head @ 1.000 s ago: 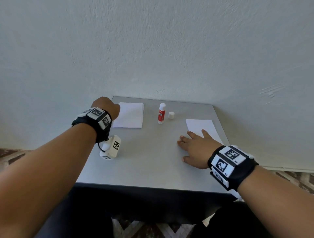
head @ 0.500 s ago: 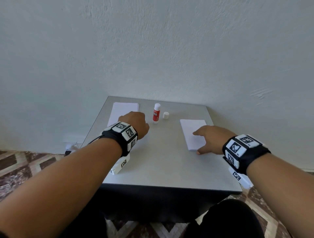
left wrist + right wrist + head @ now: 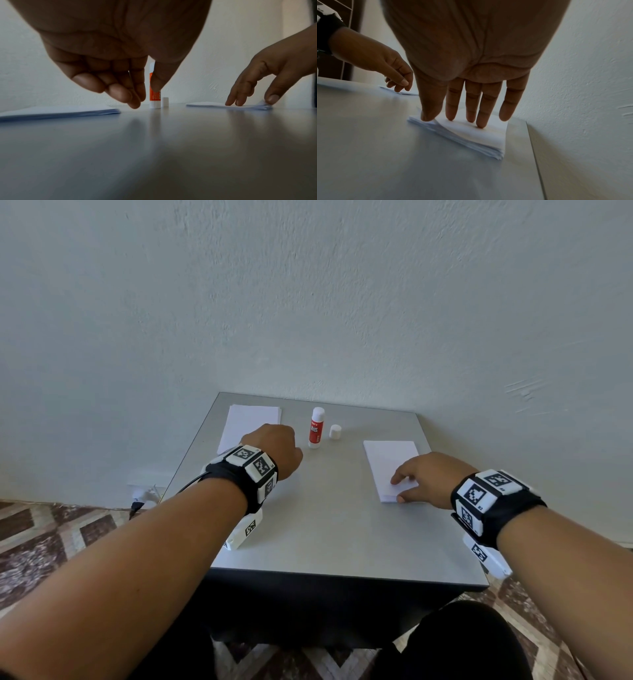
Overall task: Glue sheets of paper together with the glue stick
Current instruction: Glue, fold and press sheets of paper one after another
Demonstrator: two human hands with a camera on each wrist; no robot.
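Two paper stacks (image 3: 251, 419) (image 3: 387, 463), one glue stick (image 3: 315, 428), one cap (image 3: 335, 432); both hands' (image 3: 274, 448) (image 3: 424, 479) grip loose, empty.

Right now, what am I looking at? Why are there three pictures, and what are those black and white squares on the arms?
These are a person's two bare hands, not a machine. The squares sit on black wristbands that carry little cameras. The big picture comes from a camera worn on the head, looking down at a grey table. The other two come from the wrist cameras, looking along each hand.

On the table stands a red and white glue stick, upright, with its small white cap beside it. There is one stack of white paper on the left and another stack on the right.

The left hand hangs over the table near the glue stick, fingers loosely curled, holding nothing. The right hand rests its fingertips on the right stack, and its thumb lifts a corner of the top sheets.
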